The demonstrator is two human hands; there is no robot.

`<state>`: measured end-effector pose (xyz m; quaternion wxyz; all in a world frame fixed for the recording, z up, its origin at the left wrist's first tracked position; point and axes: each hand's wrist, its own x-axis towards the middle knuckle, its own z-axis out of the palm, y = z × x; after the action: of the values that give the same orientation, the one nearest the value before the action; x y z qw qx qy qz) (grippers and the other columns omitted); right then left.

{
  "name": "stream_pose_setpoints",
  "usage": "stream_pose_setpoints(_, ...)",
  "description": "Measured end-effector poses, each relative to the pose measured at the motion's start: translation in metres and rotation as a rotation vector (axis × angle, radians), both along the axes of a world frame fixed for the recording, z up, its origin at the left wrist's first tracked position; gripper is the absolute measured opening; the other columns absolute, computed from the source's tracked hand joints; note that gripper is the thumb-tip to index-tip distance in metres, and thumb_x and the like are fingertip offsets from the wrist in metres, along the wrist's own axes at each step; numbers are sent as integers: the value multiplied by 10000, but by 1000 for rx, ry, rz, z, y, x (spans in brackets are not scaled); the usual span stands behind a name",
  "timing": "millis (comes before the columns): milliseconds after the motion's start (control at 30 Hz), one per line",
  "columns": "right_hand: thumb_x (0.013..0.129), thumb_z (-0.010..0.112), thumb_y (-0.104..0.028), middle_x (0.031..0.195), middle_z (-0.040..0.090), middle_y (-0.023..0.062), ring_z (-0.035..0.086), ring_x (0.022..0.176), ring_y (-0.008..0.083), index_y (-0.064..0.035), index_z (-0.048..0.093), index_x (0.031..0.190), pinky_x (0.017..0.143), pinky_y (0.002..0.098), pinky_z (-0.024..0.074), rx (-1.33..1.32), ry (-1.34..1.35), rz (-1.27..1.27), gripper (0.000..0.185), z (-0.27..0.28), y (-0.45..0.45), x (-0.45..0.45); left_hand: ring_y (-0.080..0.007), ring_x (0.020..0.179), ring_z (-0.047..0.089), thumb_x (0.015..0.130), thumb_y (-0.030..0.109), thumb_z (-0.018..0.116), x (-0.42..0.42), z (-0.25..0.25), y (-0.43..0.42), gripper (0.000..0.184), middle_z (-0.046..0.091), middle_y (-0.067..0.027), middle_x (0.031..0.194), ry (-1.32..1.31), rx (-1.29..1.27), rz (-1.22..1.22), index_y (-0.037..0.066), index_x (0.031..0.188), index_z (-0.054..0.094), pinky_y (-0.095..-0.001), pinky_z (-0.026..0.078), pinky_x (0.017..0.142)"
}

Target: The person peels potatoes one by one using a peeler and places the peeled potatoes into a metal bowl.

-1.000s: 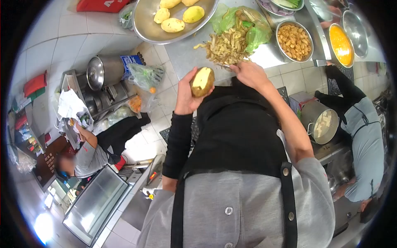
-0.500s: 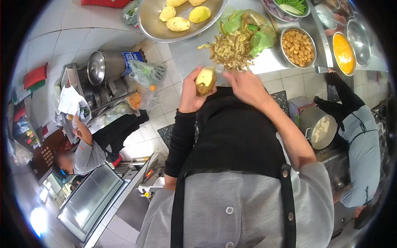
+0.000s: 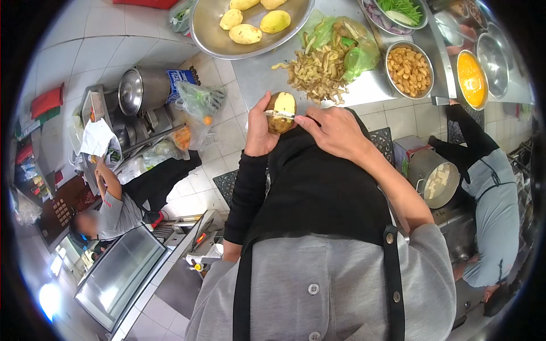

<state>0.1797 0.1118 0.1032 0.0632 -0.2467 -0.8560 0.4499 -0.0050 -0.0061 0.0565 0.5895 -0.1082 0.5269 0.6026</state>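
A partly peeled potato (image 3: 285, 102) sits in my left hand (image 3: 260, 129), its fingers wrapped around it. Brown skin covers the lower half and the left side, while pale flesh shows on top. Closed on a peeler (image 3: 277, 115), my right hand (image 3: 339, 132) lays the metal blade across the potato. Beyond my hands, a heap of peelings (image 3: 318, 71) lies on the steel table (image 3: 256, 77) against a green plastic bag (image 3: 364, 57). Several peeled potatoes (image 3: 245, 33) rest in a large metal bowl (image 3: 213, 48) at the far left of the table.
To the right stand a bowl of brown chunks (image 3: 408, 69), a bowl of green strips (image 3: 402, 10) and a bowl of orange liquid (image 3: 472, 79). One co-worker (image 3: 495, 210) is beside a large pot (image 3: 435, 181) on the right; another person (image 3: 122, 213) is on the left.
My right hand has come down and inward, bringing the peeler blade onto the potato. The potato is turned in my left hand, showing more brown skin on its left side.
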Motion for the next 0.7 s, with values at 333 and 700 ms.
stream_pose_setpoints(333, 1083, 554, -465, 778, 716, 254, 715, 799, 475, -21, 769, 902, 751, 553, 572, 209, -324, -69, 526, -77, 42, -10, -319, 808, 757, 1136, 435, 456, -7, 8, 1, 499, 758, -169, 1033, 16, 31, -175, -9, 1224, 665, -439, 645, 671)
stream_pose_setpoints(700, 1094, 561, -443, 751, 689, 269, 694, 769, 491, -11, 706, 935, 715, 578, 544, -59, -96, -177, 482, -12, 30, -8, -320, 916, 748, 1114, 452, 489, -1, 8, 8, 492, 758, -166, 1051, -34, 30, -11, 15, 1236, 680, -441, 627, 795)
